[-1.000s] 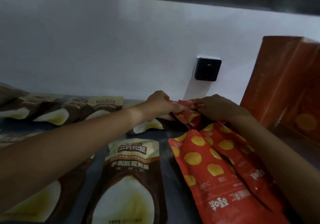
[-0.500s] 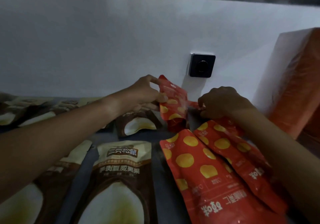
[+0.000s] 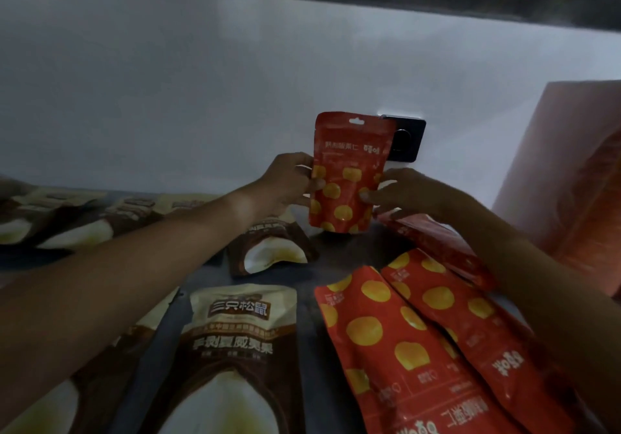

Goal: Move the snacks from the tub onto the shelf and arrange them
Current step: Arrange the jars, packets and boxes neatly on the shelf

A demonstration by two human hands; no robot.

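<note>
Arranging is the step in hand, by the look of it: the tub is nowhere in view, and the snacks already lie on the shelf [image 3: 322,258]. Both hands are up at the back wall [image 3: 168,97], standing one small red pouch [image 3: 349,173] with yellow spots upright. Its bottom edge seems to rest on the shelf, and its top covers part of a dark wall socket [image 3: 408,142].

The left hand [image 3: 289,184] grips the pouch's left edge, thumb across the front and fingers curled behind. The right hand [image 3: 403,195] holds the right edge lower down, with a fingertip showing on the front face; how the rest of its fingers lie I cannot tell.

Nearer the camera, two larger red spotted packs [image 3: 420,343] lie flat side by side, and another red pack [image 3: 433,242] lies under the right wrist. To the left, brown-and-cream nut bags [image 3: 242,339] lie flat in rows, with one small brown bag [image 3: 268,248] just beside the upright pouch. A tall orange box [image 3: 571,181] stands at the right end.

Next, I would judge, the pouch needs settling so that it stands or leans against the wall by itself. The hands should ease off one at a time; a soft pouch like this may tip forward onto the brown bag once let go.
</note>
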